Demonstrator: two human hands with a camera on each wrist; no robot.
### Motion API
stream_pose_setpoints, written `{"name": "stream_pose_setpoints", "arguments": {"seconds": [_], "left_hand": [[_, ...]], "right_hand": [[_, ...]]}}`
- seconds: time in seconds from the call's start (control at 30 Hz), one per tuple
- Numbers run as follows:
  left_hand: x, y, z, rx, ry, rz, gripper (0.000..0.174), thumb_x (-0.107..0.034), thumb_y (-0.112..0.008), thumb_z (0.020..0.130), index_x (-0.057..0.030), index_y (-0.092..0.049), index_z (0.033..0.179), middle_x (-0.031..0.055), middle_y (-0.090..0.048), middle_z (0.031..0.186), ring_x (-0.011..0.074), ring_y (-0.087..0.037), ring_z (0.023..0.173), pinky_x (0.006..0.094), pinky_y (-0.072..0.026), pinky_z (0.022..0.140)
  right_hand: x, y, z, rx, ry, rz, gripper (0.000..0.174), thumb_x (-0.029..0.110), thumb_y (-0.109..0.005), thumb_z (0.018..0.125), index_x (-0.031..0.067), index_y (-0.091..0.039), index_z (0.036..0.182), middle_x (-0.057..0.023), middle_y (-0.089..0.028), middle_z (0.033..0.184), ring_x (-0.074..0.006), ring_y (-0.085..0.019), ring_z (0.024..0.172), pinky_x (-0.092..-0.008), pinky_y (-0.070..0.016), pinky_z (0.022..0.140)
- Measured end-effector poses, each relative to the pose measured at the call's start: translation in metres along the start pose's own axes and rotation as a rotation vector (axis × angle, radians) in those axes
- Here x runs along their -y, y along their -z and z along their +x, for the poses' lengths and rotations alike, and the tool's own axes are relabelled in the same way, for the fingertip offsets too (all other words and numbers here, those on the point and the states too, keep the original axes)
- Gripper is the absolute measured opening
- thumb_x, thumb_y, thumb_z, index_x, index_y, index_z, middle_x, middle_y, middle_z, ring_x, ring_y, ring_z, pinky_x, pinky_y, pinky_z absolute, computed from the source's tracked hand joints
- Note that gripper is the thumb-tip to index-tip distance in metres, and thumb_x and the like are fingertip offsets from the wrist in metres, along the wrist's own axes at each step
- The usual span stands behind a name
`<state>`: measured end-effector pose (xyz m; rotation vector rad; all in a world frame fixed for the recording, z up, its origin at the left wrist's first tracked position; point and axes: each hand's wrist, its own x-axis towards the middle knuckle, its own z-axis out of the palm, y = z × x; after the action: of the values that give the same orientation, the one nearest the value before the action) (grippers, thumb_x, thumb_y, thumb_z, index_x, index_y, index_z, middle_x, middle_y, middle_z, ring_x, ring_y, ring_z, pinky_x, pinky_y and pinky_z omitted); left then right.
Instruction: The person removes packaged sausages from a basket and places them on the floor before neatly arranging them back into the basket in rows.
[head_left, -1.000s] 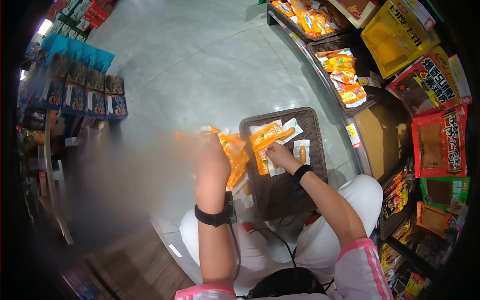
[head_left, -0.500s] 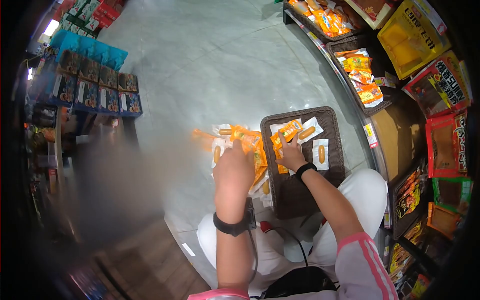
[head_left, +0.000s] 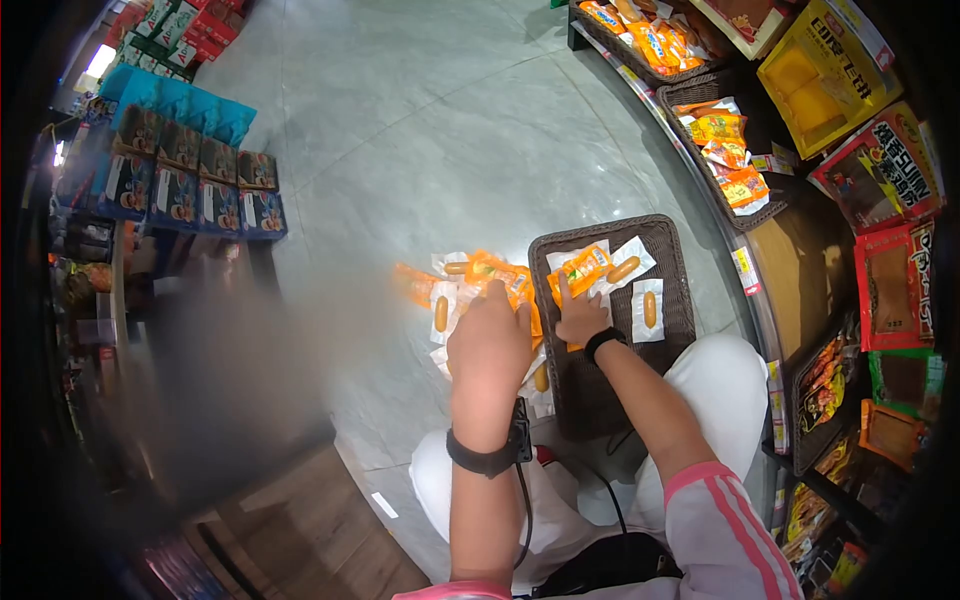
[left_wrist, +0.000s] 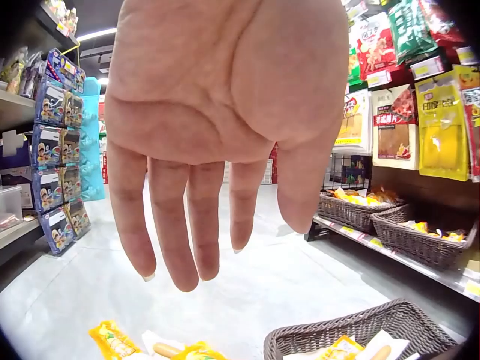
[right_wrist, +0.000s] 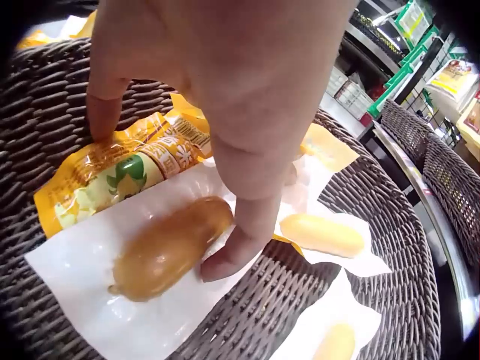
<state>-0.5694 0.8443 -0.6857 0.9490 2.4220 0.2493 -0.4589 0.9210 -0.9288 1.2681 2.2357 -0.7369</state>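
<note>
In the head view my left hand [head_left: 490, 350] is over a pile of orange packets [head_left: 500, 275] and white-backed sausage packets on the floor. The left wrist view shows that hand [left_wrist: 217, 112] with its fingers extended downward and nothing held. My right hand [head_left: 583, 318] is inside the dark woven basket [head_left: 590, 400], its fingers spread over packets. In the right wrist view, one finger of the right hand [right_wrist: 225, 127] reaches the orange packet [right_wrist: 112, 180], and another touches the edge of a white packet with a brown sausage [right_wrist: 172, 251].
Beside the basket lies grey floor [head_left: 430, 140]. Shelves with woven baskets [head_left: 720, 160] and hanging snack packs [head_left: 820, 75] line the right side. Blue boxes [head_left: 195, 200] stand on the left, and a dark blur covers the lower left.
Compared with one second ago, the basket and pile appear further right in the head view. My right fingers have spread from a closer bunch over the orange packets.
</note>
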Motion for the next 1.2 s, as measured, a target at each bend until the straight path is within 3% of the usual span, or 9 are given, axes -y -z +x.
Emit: {"name": "stream_pose_setpoints", "arguments": {"seconds": [0.23,0.33,0.47,0.57,0.73,0.83,0.93,1.13,1.2], "left_hand": [[-0.003,0.004,-0.001,0.003,-0.012,-0.003,0.041,-0.027,-0.057,0.088,0.0029,-0.054,0.115,0.0249,-0.064,0.093,0.0395,-0.062,0.092,0.0463,-0.0495,0.077],[-0.002,0.004,-0.003,0.001,-0.011,-0.008,0.040,-0.027,-0.057,0.088,0.0029,-0.054,0.114,0.0247,-0.064,0.093,0.0398,-0.062,0.091,0.0463,-0.0495,0.077],[0.003,-0.004,-0.004,-0.084,-0.068,0.022,0.028,-0.025,-0.058,0.087,-0.0007,-0.053,0.100,0.0197,-0.062,0.088,0.0363,-0.063,0.083,0.0451,-0.0500,0.070],[-0.002,0.001,-0.003,-0.026,-0.031,-0.011,0.040,-0.028,-0.057,0.088,0.0030,-0.054,0.114,0.0231,-0.064,0.091,0.0397,-0.062,0.088,0.0463,-0.0495,0.075],[-0.005,-0.001,-0.003,-0.031,-0.036,-0.021,0.039,-0.027,-0.057,0.088,0.0034,-0.054,0.111,0.0224,-0.064,0.091,0.0384,-0.062,0.087,0.0461,-0.0495,0.074],[-0.007,-0.001,-0.003,-0.031,-0.037,-0.009,0.038,-0.027,-0.057,0.088,0.0037,-0.055,0.109,0.0221,-0.064,0.091,0.0378,-0.062,0.087,0.0456,-0.0497,0.074],[-0.008,-0.001,-0.003,-0.037,-0.038,-0.008,0.038,-0.027,-0.057,0.087,0.0037,-0.055,0.109,0.0218,-0.064,0.090,0.0375,-0.062,0.087,0.0453,-0.0498,0.074],[-0.009,0.000,-0.002,-0.039,-0.025,0.008,0.038,-0.028,-0.058,0.087,0.0027,-0.055,0.109,0.0217,-0.064,0.091,0.0372,-0.062,0.088,0.0450,-0.0503,0.074],[-0.010,-0.001,0.000,-0.051,-0.015,0.019,0.037,-0.028,-0.058,0.087,0.0024,-0.055,0.109,0.0219,-0.064,0.092,0.0370,-0.063,0.088,0.0449,-0.0505,0.074]], "right_hand": [[-0.003,-0.014,-0.004,-0.174,0.091,-0.069,0.085,0.018,-0.060,0.078,0.0204,-0.014,0.150,-0.0251,-0.051,0.117,-0.0463,-0.051,0.106,-0.0564,-0.0447,0.081],[-0.003,-0.023,0.000,-0.239,0.089,-0.111,0.084,0.014,-0.060,0.078,0.0177,-0.016,0.149,-0.0224,-0.054,0.109,-0.0415,-0.054,0.098,-0.0548,-0.0463,0.077],[-0.002,-0.022,0.001,-0.160,0.090,-0.039,0.085,0.011,-0.060,0.077,0.0162,-0.015,0.149,-0.0233,-0.053,0.112,-0.0409,-0.054,0.100,-0.0548,-0.0457,0.079],[-0.001,-0.010,-0.006,-0.130,0.093,-0.023,0.086,0.010,-0.061,0.076,0.0153,-0.015,0.149,-0.0237,-0.051,0.115,-0.0407,-0.053,0.102,-0.0553,-0.0443,0.082],[-0.007,0.004,-0.010,-0.139,0.112,-0.007,0.084,0.008,-0.060,0.075,0.0173,-0.018,0.148,-0.0223,-0.049,0.120,-0.0413,-0.053,0.104,-0.0564,-0.0421,0.085],[-0.012,0.015,-0.013,-0.132,0.125,0.100,0.077,0.003,-0.057,0.074,0.0182,-0.027,0.144,-0.0216,-0.049,0.119,-0.0439,-0.051,0.104,-0.0535,-0.0425,0.085],[-0.024,0.009,-0.004,-0.247,0.221,0.252,0.071,-0.001,-0.053,0.072,0.0184,-0.035,0.138,-0.0219,-0.050,0.118,-0.0467,-0.050,0.103,-0.0506,-0.0428,0.084],[-0.036,0.017,-0.002,-0.293,0.330,0.397,0.071,-0.008,-0.050,0.068,0.0166,-0.041,0.134,-0.0232,-0.051,0.116,-0.0446,-0.050,0.104,-0.0471,-0.0416,0.088],[-0.031,0.030,-0.002,-0.236,0.274,0.550,0.071,-0.010,-0.047,0.067,0.0150,-0.041,0.134,-0.0227,-0.052,0.119,-0.0417,-0.050,0.109,-0.0434,-0.0403,0.092]]}}
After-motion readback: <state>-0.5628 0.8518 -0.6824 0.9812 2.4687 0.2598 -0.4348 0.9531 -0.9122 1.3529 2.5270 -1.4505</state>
